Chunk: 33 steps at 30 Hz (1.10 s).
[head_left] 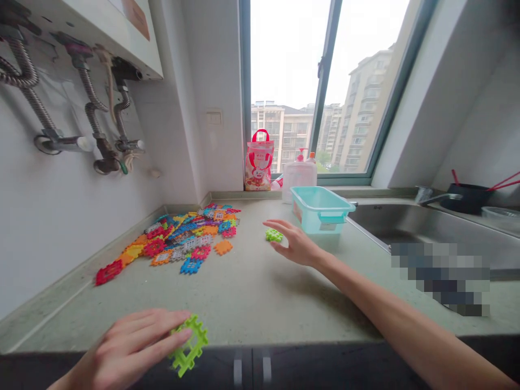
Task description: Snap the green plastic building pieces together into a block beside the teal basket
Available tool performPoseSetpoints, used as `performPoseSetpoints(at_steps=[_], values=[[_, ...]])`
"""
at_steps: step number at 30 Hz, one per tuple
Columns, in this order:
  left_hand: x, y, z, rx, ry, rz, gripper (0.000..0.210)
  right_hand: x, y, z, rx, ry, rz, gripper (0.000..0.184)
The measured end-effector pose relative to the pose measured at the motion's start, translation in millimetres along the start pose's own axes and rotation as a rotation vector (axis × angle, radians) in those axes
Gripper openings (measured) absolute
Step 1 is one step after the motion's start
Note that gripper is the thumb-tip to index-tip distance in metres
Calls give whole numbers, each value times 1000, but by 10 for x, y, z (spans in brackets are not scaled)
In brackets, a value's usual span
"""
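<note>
At the counter's front edge my left hand (140,344) is closed on a lime-green plastic building piece (199,355), square with notched edges and an open middle. My right hand (296,244) reaches out over the counter, its thumb and fingers spread apart. Beyond its fingertips, partly between thumb and fingers, is a second green building piece (273,235); whether the hand touches it I cannot tell. To the left lies a heap of colourful interlocking building pieces (190,230), several with window shapes. A lone orange piece (223,247) sits at the heap's right side.
Behind my right hand stands a turquoise plastic basin (325,201). A pink-and-white bag (259,165) and a pump bottle (299,176) are by the window. The sink (406,216) is at right, near a pixelated patch. Pipes (87,103) hang on the left wall.
</note>
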<state>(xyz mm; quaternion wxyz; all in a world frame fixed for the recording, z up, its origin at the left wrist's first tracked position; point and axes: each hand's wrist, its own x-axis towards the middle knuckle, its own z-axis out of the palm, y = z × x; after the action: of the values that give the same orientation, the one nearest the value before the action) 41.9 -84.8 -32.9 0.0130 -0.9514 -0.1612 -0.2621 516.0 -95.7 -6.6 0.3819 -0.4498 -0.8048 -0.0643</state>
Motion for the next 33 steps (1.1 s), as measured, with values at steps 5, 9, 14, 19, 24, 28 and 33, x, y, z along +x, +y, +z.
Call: performPoseSetpoints(at_steps=[5,9,14,19,24,28,33], values=[[1405,-59,41,-543,-147,-383,31,51,-439,-14,30,56,-151,76],[2253,-49,513,-1043,-230,-535,43,38,-441,-9,-194,85,-186,66],[2371,-29,1033,-1440,-199,-608,45,18,-189,16,-358,16,-234,34],[2279,-22,1026,-1458,-151,-610,43,24,-137,62,-302,47,-203,33],[2304,2,1037,-1372,-189,-588,57,22,-114,89,-299,42,-142,28],[2312,25,1102,-1280,-148,-598,64,-6,85,112,-348,84,118,38],[2284,25,1128,-1288,-129,-579,50,-38,340,144,-306,107,404,32]])
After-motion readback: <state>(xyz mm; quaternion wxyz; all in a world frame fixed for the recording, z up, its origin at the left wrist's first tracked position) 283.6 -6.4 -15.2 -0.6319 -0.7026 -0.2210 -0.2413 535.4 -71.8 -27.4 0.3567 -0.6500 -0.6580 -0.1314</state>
